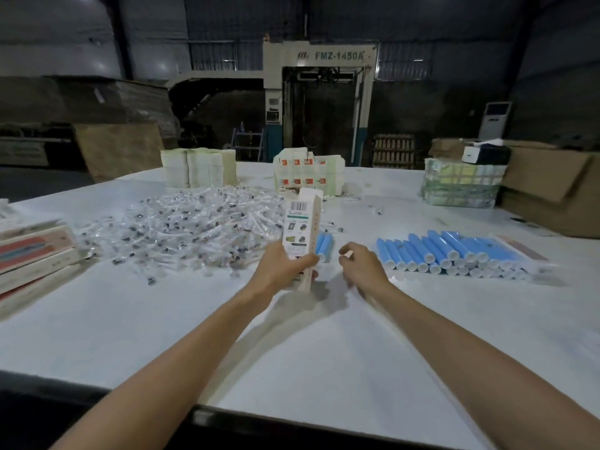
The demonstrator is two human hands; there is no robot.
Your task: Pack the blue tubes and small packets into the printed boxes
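Observation:
My left hand (285, 264) grips a tall printed box (302, 225), upright over the table's middle, barcode face toward me. Just to its right my right hand (358, 264) hovers with its fingers loosely curled, and I cannot tell whether they hold anything. Two blue tubes (324, 246) lie on the table behind the box. To the right, a row of blue tubes (454, 254) with white caps is stacked. A wide heap of small clear packets (181, 225) covers the table to the left.
The white table (292, 345) carries stacks of flat printed boxes (308, 173) and pale bundles (198, 168) at the back, a wrapped bundle (461, 183) and brown cartons (552, 190) at the right. Long flat boxes (32, 251) lie at the left edge.

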